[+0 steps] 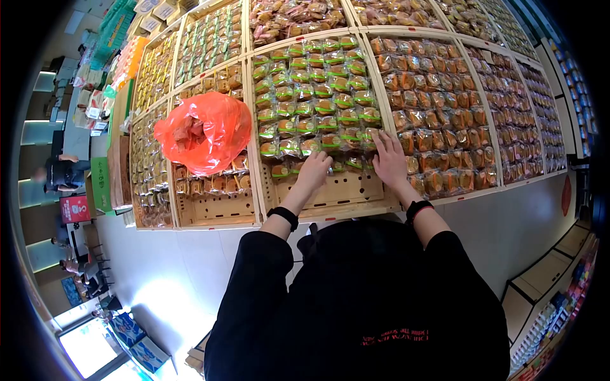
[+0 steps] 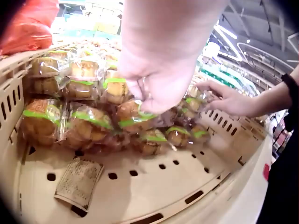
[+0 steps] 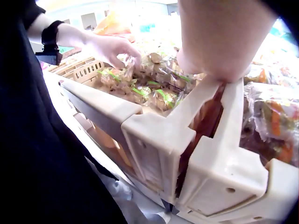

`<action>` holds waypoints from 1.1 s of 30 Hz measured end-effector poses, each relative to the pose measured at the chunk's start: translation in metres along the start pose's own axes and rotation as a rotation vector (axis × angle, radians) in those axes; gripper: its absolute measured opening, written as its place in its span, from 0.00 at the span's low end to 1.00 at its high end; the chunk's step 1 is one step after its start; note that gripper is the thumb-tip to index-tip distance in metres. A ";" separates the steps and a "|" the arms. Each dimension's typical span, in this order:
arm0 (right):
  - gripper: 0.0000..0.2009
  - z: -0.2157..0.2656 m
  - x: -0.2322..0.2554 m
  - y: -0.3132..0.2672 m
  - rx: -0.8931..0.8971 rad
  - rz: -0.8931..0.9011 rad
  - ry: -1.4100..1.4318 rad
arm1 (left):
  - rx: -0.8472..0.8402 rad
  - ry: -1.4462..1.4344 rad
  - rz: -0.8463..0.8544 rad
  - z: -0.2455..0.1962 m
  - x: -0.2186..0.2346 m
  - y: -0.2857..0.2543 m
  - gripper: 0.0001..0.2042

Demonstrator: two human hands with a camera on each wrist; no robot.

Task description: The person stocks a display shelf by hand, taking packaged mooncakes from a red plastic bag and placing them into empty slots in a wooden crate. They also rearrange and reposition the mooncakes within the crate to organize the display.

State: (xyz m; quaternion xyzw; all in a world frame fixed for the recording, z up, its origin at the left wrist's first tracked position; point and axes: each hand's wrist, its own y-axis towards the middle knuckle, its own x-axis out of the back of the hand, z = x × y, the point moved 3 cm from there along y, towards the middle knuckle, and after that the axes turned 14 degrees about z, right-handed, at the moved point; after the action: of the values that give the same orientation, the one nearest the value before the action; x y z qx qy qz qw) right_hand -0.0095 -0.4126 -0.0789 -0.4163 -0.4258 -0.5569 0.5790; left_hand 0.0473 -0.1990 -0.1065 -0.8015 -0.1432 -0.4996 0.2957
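My left hand bends over the front of the green-labelled wrapped cakes; in the left wrist view its curled fingers pinch a wrapped cake. The right hand lies with fairly straight fingers on packets at the crate's right side; from the left wrist, this hand touches the wrappers there. The plastic crate shows its bare, slotted floor in front of the rows. In the right wrist view the right fingertips are hidden behind the forearm, while the left hand has bent fingers at a wrapper.
A red plastic bag sits on the crates to the left. Orange-labelled packets fill the crate on the right, beyond the adjoining crate walls. A small printed paper lies on the crate floor.
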 end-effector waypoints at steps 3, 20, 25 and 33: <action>0.27 -0.002 -0.001 -0.001 0.002 -0.010 0.026 | -0.033 -0.116 -0.275 -0.005 0.009 -0.008 0.20; 0.26 -0.002 0.001 0.001 -0.004 -0.004 0.068 | 0.081 -0.052 -0.060 0.003 -0.008 -0.015 0.22; 0.26 -0.002 0.001 0.001 -0.017 0.006 0.056 | 0.110 -0.082 -0.084 0.009 -0.015 -0.017 0.23; 0.26 -0.002 0.001 0.002 -0.021 0.006 0.058 | 0.180 -0.181 -0.095 0.012 -0.013 -0.024 0.22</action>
State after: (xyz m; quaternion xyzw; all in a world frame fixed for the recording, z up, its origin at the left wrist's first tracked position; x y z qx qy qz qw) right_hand -0.0078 -0.4145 -0.0784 -0.4074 -0.4015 -0.5714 0.5885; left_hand 0.0369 -0.1718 -0.1134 -0.8059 -0.2514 -0.4236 0.3285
